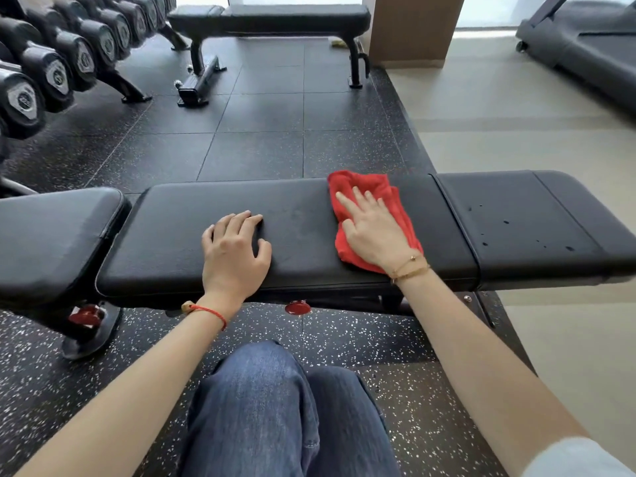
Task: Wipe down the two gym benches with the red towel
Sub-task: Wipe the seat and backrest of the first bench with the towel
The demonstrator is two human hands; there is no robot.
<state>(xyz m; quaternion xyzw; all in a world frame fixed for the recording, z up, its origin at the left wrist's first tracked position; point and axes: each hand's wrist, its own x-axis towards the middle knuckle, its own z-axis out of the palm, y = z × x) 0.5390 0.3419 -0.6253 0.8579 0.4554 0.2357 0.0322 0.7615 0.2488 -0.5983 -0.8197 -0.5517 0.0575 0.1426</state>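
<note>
A black padded gym bench [165, 232] stretches across the view in front of me. The red towel [395, 204] lies bunched on its middle pad, right of centre. My right hand [373, 232] presses flat on the towel with straight, spread fingers. My left hand [234, 249] rests on the bare pad to the left, fingers loosely bent, holding nothing. Dark drops [506, 222] dot the bench's right section. A second black bench [275, 15] stands at the far side of the floor.
A rack of black dumbbells [51, 63] lines the far left. A brown pillar [413, 29] and a treadmill [585, 43] stand at the back right. Speckled rubber floor tiles [261, 139] lie between the two benches. My knees in jeans [275, 407] are below.
</note>
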